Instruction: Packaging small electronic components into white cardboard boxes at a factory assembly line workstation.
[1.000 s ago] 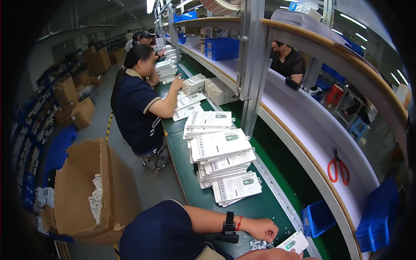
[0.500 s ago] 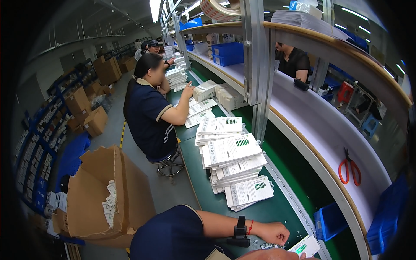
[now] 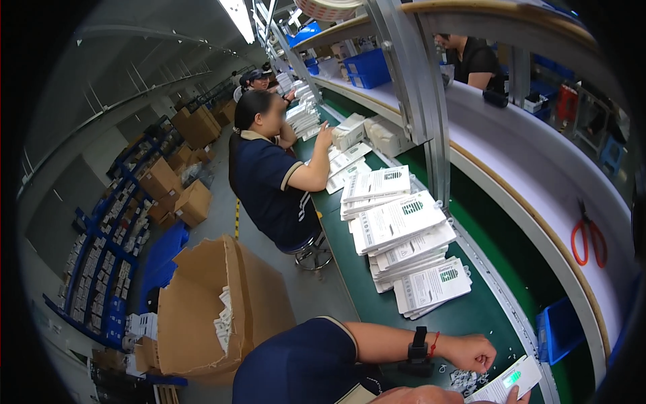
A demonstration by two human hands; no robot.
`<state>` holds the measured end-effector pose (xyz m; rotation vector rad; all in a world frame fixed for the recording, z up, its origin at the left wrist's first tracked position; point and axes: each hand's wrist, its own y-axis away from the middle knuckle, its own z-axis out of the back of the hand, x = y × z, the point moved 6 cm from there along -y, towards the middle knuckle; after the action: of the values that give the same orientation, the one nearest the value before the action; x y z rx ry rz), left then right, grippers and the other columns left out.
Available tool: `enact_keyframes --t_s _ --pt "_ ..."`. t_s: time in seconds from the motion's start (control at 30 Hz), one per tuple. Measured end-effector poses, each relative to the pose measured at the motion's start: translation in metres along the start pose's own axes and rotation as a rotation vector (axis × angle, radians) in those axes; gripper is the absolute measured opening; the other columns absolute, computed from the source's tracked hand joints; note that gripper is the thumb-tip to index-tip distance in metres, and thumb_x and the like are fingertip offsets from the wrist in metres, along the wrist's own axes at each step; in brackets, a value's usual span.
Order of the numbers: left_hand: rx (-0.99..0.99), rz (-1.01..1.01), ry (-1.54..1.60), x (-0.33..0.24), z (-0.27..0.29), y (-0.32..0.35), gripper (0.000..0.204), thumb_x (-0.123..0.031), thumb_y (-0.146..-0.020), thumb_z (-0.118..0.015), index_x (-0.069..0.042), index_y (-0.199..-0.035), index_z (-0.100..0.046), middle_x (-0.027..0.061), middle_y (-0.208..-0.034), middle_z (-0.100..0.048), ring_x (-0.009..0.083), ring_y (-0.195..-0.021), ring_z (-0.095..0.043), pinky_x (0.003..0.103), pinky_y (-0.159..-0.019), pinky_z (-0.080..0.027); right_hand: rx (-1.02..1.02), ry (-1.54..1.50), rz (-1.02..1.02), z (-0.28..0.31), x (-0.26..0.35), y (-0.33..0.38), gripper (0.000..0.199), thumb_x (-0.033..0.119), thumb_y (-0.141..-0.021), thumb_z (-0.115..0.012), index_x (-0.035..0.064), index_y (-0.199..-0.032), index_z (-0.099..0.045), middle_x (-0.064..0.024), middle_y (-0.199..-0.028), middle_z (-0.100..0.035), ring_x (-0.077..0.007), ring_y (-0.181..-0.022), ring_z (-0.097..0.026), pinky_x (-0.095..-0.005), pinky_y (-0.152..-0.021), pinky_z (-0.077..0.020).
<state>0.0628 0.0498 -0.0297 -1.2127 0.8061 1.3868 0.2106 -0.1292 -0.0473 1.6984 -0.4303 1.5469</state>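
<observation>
Two hands work nearer than the stack [image 3: 397,225]: the right hand [image 3: 517,395] pinches a card [image 3: 527,374]; the left hand [image 3: 473,353] curls closed beside loose clips [image 3: 464,380], contents hidden. Handling the card seems the step in hand; the next move probably calls for uncurling the left, amid crowding clips. Right of the stack: bin [image 3: 564,330], scissors [image 3: 589,244]; left: carton [image 3: 269,303].

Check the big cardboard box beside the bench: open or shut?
Open: the big cardboard box has an uncovered mouth, and white pieces show inside.
</observation>
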Motion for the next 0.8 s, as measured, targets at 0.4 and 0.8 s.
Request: enact_keyframes --t_s 0.4,0.8 --pt "0.024 0.003 0.0 0.005 0.002 0.011 0.012 -0.012 -0.075 -0.07 -0.005 -0.081 -0.061 0.007 -0.074 -0.06 0.0215 -0.068 -0.059 0.034 -0.061 -0.046 0.013 -0.089 -0.171 -0.013 0.006 0.027 0.031 0.004 -0.092 -0.055 -0.0027 -0.121 -0.049 -0.0143 -0.111 -0.06 -0.0198 -0.094 -0.06 -0.0318 -0.08 -0.0497" --pt "0.047 0.04 -0.038 -0.001 0.002 0.005 0.011 -0.012 -0.079 -0.068 -0.004 -0.083 -0.061 0.0067 -0.074 -0.061 0.0201 -0.069 -0.059 0.033 -0.061 -0.046 -0.026 -0.191 -0.033 -0.022 0.028 0.029 0.031 0.004 -0.092 -0.055 -0.0055 -0.121 -0.05 -0.0119 -0.111 -0.061 -0.018 -0.095 -0.059 -0.0304 -0.084 -0.0475"
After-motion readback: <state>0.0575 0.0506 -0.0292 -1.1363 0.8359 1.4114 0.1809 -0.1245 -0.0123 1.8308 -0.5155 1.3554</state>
